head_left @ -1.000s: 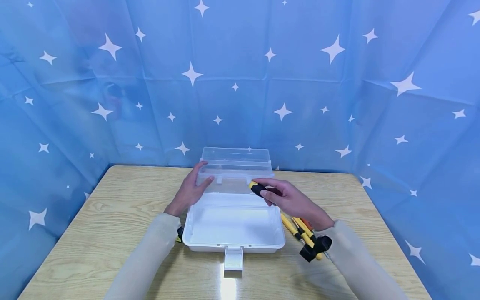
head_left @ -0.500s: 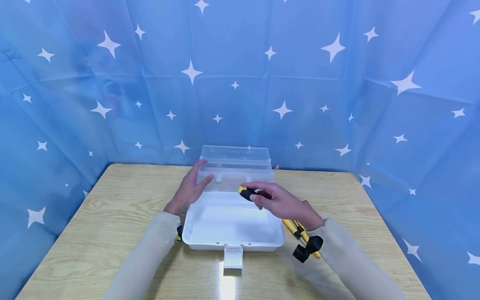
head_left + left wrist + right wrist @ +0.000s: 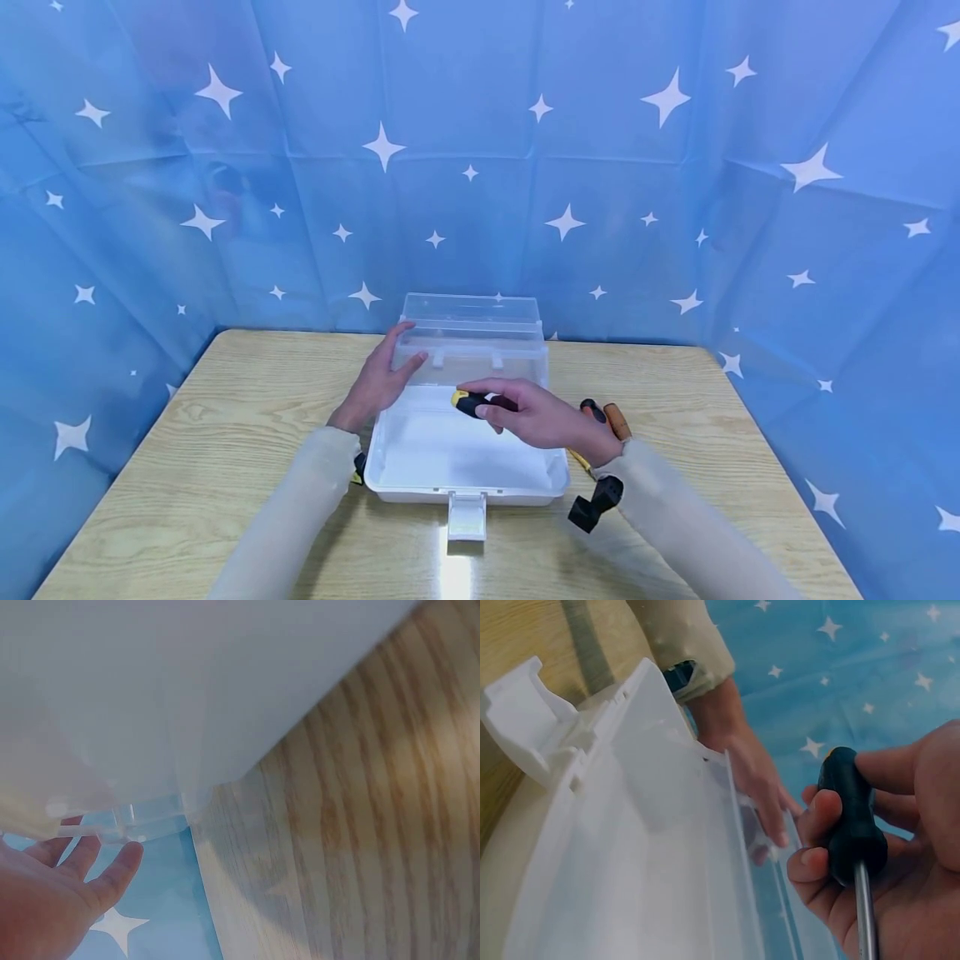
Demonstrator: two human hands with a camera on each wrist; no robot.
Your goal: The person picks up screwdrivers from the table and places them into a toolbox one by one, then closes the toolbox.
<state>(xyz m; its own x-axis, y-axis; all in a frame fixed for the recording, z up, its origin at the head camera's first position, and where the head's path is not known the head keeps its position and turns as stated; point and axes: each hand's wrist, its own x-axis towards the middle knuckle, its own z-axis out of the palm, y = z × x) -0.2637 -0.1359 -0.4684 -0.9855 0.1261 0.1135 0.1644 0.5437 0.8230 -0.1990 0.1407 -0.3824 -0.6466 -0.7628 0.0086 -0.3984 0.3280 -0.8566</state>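
A screwdriver (image 3: 471, 404) with a black and yellow handle is held in my right hand (image 3: 536, 412), above the inside of an open white toolbox (image 3: 465, 496). In the right wrist view, the fingers and thumb curl around the screwdriver's handle (image 3: 847, 817), and its metal shaft (image 3: 865, 907) points down the frame. My left hand (image 3: 375, 387) holds the left edge of the toolbox's clear raised lid (image 3: 472, 329), thumb on the inner side. The left wrist view shows its fingers (image 3: 116, 874) at the lid's edge, partly hidden by the plastic.
Several tools, among them one with a brown handle (image 3: 618, 422), lie right of the toolbox, partly covered by my right arm. The toolbox's front latch (image 3: 467, 517) hangs down over the wooden table (image 3: 225, 433). A blue star-patterned curtain (image 3: 480, 208) stands behind.
My right hand has moved left and toward me with the screwdriver, from the toolbox's right side to over its middle. The left hand stays on the lid.
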